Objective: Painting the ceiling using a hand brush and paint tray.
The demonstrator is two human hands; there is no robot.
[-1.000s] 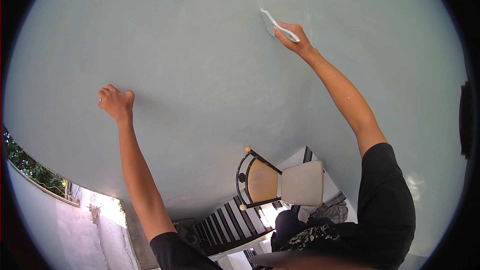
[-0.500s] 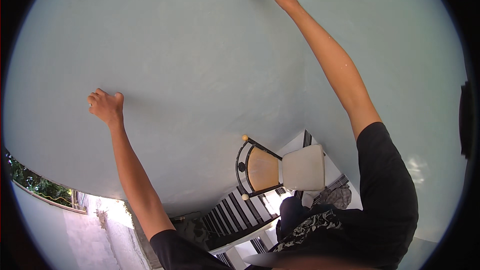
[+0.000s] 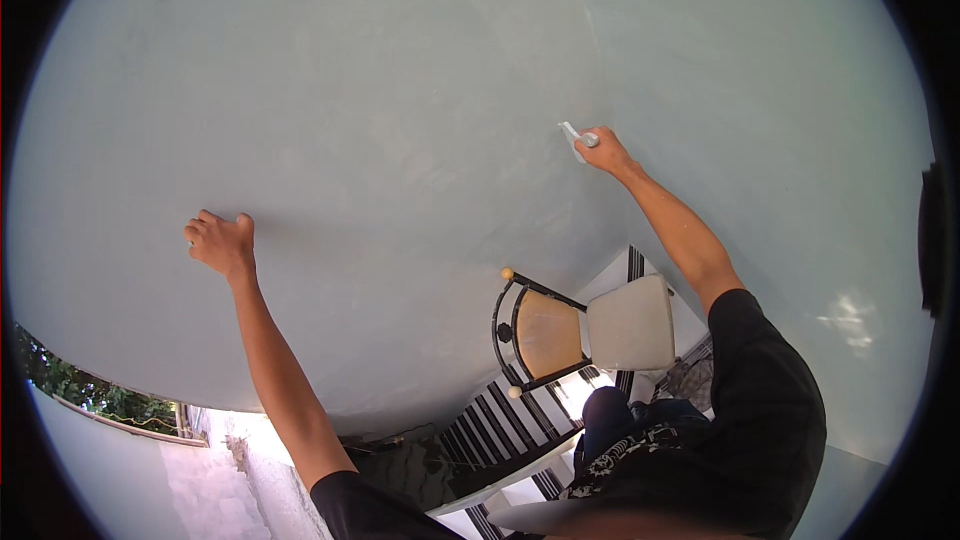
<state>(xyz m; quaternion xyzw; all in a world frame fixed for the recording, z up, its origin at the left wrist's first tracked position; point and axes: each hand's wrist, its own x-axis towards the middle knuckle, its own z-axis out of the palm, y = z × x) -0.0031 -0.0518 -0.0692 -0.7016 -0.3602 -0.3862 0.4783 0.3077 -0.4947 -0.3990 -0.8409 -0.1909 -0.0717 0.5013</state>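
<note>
My left hand (image 3: 215,242) is against the pale grey-blue wall (image 3: 320,110) at left, its fingers bent and a little apart; I see nothing held. A small ring shows on one finger. Higher and to the right, near the corner, my right hand (image 3: 605,150) is closed on a white paintbrush (image 3: 567,132) held at the wall. Both bare forearms reach up from black sleeves at the lower edge.
Below the corner, a black-framed chair (image 3: 630,320) with tan back and pale seat stands on white flooring with dark stripes (image 3: 505,405). At lower left are an opening with foliage (image 3: 75,380) and a rough whitish ledge (image 3: 250,470).
The brush in my right hand first went up to the top edge, then came down and right toward the corner. My left hand sits slightly lower in the picture.
</note>
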